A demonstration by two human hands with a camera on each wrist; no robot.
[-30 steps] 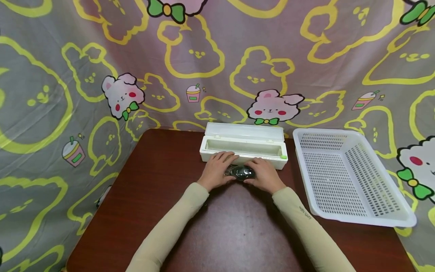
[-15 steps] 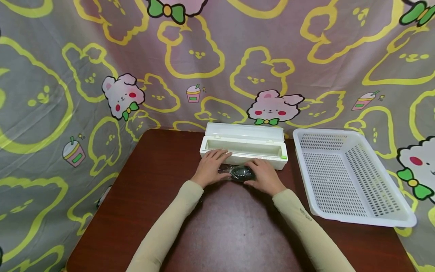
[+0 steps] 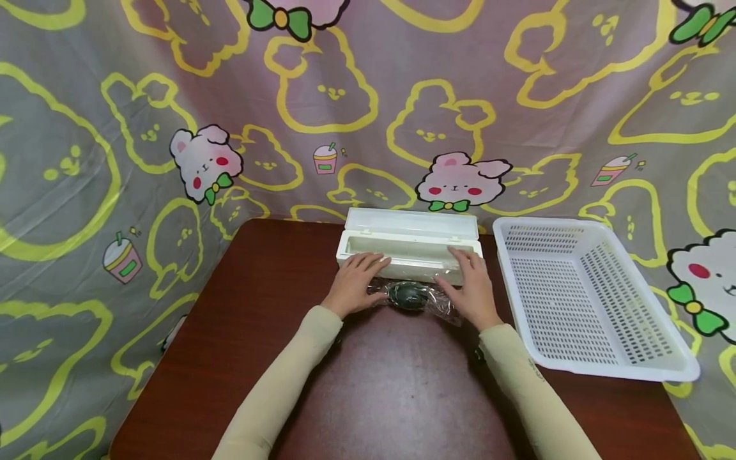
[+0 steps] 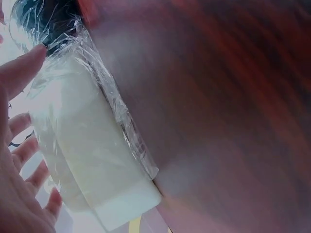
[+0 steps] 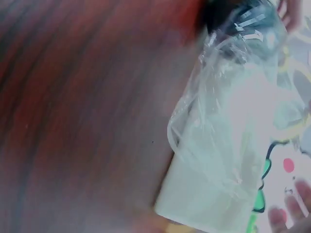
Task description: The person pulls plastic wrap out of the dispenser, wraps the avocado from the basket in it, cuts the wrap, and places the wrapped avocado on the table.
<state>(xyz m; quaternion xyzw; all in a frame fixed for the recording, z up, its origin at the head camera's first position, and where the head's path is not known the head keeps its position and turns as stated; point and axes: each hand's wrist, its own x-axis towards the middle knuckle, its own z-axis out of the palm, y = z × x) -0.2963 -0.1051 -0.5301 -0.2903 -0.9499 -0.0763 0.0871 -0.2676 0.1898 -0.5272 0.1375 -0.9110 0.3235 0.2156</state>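
A dark green rounded object in clear film lies on the table in front of a white box, whose lid is raised behind it. Film spreads from it toward the right hand and, in the right wrist view, drapes loosely over the box. My left hand is at the object's left, its thumb touching the wrapped film beside the dark part. To the right, my right hand has its fingers spread at the box's front; whether it touches the film is unclear.
A white perforated basket stands on the right side of the brown table. A curtain with cartoon figures hangs behind and at both sides. A small green piece sits at the box's right end in earlier views.
My right hand has let go of the dark object and moved right, its fingers spreading; film now shows stretched out to the object's right. Earlier, my left hand slid slightly left.
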